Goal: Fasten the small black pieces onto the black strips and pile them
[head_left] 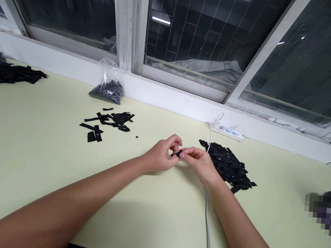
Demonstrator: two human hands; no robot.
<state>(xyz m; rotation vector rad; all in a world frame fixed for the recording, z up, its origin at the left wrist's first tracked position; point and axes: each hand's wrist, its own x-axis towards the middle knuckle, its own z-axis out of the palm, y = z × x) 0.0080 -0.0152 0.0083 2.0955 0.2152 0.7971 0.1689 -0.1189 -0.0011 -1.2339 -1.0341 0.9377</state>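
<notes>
In the middle of the table, my left hand (164,153) and my right hand (199,163) meet over a small black fabric strip (176,154). My right thumb and fingers pinch one end of it, while the left fingers close on the other end; most of the strip is hidden. Right beside my right hand lies a dense pile of black strips (228,165), some with small light marks. A looser scatter of black strips (120,118) is to the left of my hands. Between that scatter and my left hand is a tiny dark round piece (137,137).
A clear plastic bag (107,83) of dark pieces stands against the window wall. More black strips (15,73) lie at the far left. A power strip (226,131) sits at the back, and its white cable (207,221) runs under my right arm. A blurred-out object (328,213) is at the right.
</notes>
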